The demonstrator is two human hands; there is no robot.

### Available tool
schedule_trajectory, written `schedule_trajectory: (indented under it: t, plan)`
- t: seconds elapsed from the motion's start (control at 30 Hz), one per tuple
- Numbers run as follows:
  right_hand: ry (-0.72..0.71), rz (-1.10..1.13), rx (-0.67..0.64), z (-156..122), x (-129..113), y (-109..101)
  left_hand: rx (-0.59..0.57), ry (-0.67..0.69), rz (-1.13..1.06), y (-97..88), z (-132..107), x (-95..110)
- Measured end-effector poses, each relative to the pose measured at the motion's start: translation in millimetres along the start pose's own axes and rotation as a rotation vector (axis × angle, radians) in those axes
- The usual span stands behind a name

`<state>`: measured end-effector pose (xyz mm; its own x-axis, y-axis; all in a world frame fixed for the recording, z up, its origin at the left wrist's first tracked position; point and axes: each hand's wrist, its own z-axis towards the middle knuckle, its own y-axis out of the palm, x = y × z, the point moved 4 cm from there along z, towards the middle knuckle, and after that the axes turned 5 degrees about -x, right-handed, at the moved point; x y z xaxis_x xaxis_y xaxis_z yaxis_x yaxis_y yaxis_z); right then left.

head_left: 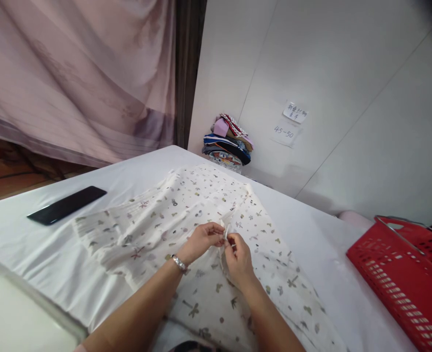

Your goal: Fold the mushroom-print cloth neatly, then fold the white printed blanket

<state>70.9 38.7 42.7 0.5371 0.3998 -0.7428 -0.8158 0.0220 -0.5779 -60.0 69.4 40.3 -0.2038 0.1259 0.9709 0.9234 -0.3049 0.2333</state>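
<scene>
A white shirt (pixel 186 215) printed with small dark figures lies spread flat on a white table (pixel 47 254). Both hands meet over its front opening near the middle. My left hand (pixel 201 240), a silver bracelet on its wrist, pinches one edge of the opening. My right hand (pixel 238 259) pinches the other edge right beside it, fingers closed on the fabric, perhaps at a button. The fingertips of the two hands almost touch.
A black phone (pixel 66 205) lies on the table at the left. A red plastic basket (pixel 406 274) sits at the right edge. A pile of folded clothes (pixel 227 142) rests at the far corner against the white wall, near paper notes (pixel 291 124). A pink curtain hangs at left.
</scene>
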Motion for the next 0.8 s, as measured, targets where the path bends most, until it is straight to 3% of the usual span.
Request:
schedule_trajectory:
  t: [0.57, 0.8]
  plan:
    - [-0.012, -0.025, -0.030, -0.2, 5.0, 1.3, -0.071, 0.060, 0.002, 6.7, -1.2, -3.6]
    - [-0.052, -0.070, -0.054, -1.0, 2.2, 1.6, -0.031, 0.039, 0.040, 8.6, -2.0, -5.7]
